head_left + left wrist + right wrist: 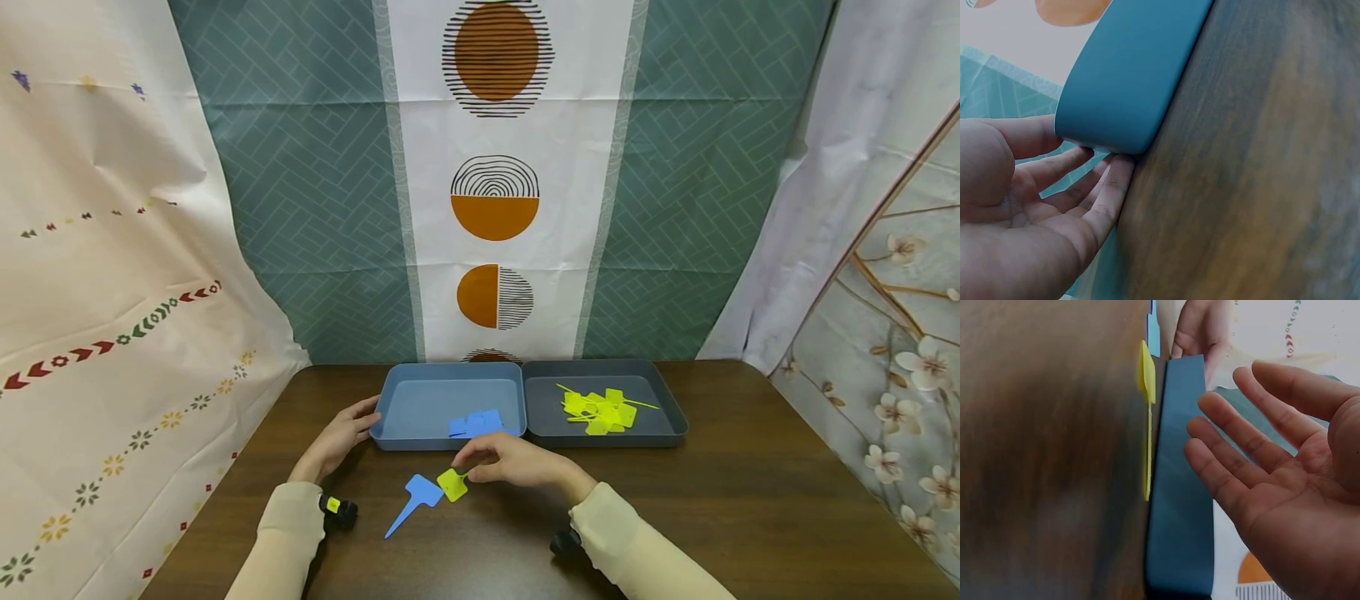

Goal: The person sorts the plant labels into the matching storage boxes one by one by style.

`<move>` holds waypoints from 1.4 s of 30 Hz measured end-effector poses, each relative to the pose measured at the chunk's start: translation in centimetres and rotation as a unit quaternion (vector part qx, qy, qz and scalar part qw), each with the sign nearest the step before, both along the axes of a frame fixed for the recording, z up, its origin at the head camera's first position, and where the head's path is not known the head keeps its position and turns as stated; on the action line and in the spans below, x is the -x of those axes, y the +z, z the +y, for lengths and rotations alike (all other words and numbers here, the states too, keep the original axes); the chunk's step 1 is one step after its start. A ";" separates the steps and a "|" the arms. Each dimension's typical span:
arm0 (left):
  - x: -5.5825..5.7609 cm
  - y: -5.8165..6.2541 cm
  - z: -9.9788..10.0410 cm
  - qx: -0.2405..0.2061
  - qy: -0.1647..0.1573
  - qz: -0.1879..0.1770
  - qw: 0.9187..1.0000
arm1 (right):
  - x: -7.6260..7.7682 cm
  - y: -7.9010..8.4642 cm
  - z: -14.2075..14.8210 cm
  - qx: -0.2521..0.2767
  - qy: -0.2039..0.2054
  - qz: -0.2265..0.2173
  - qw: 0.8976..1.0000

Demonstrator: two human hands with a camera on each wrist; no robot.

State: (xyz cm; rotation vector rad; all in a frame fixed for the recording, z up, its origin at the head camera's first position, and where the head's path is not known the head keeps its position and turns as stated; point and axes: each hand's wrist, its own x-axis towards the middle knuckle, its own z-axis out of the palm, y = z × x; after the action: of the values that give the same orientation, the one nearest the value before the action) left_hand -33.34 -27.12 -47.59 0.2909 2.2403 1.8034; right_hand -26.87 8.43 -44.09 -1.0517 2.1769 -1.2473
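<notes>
My left hand (341, 439) touches the left end of the blue tray (412, 404); in the left wrist view its fingertips (1124, 164) rest against the tray's corner. A yellow T-shaped plant label (452, 484) lies on the table in front of the tray, its stem partly covered by my right hand (517, 460) in the head view. Seen from the right wrist, that hand has its fingers (1229, 434) spread apart with nothing between them, beside the yellow label (1147, 378). Left of the yellow label lies a blue T-shaped plant label (424, 492), its pointed stem toward the front.
Several blue labels (480, 422) are in the front right of the blue tray. A dark grey tray (543, 392) adjoins it on the right, with a heap of yellow labels (600, 410). Behind the wooden table (750, 475) hangs a patterned curtain (322, 183).
</notes>
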 end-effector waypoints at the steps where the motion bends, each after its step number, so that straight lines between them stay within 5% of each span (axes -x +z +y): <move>1: 0.0 0.0 0.0 0.000 -0.001 -0.001 1.000 | 0.0 -0.1 -0.1 -0.001 0.002 0.000 1.000; 18: 0.3 -0.1 -0.1 0.016 0.001 -0.002 1.000 | 0.1 -2.0 -1.8 -0.045 0.051 0.061 0.996; 24: 0.1 0.0 0.0 0.006 0.001 -0.002 1.000 | 0.0 -2.3 -1.8 -0.100 0.049 0.063 0.992; 32: 0.1 0.0 0.1 0.006 0.000 -0.002 1.000 | -0.2 -2.1 -1.9 -0.093 0.047 0.136 0.985; 42: 0.0 0.0 0.1 0.002 -0.003 0.000 1.000 | -0.9 -1.8 -2.2 -0.135 0.007 0.167 0.977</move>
State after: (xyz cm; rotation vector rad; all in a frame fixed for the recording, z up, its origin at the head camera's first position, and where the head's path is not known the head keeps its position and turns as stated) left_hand -33.32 -27.04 -47.56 0.2948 2.2409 1.7953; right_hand -26.00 6.22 -45.87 -1.2265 2.4935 -0.7792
